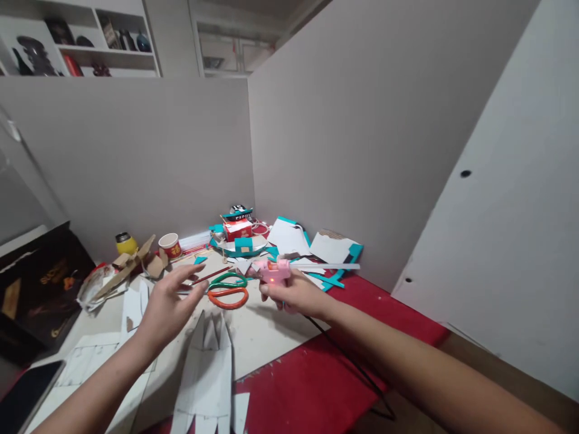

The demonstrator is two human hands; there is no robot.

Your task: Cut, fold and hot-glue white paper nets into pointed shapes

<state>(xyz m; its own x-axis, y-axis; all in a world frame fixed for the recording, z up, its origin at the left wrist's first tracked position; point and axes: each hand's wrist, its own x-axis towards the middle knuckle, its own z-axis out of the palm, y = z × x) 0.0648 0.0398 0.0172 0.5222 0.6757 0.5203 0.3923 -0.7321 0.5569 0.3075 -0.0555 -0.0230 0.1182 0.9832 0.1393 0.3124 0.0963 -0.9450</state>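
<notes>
My right hand (298, 294) is wrapped round the handle of a pink hot glue gun (277, 271), its small light glowing orange. A clear glue stick (328, 266) juts out of the gun's back, and a black cord (348, 355) trails below. My left hand (169, 301) hovers to the left, thumb and fingers apart. Just beyond its fingertips are scissors with one green and one orange handle loop (228, 299). A thin brown stick (217, 275) passes behind the left fingers; I cannot tell whether they touch it. Below, a folded white cardboard piece (205, 374) has pointed, cut ends.
A teal and white model boat (242, 246) sits at the back, near a red box (237, 229). Teal and white board scraps (289, 236) lie right of it. A paper cup (170, 245) and yellow jar (126, 243) stand back left. Grey partitions (339, 150) enclose the table.
</notes>
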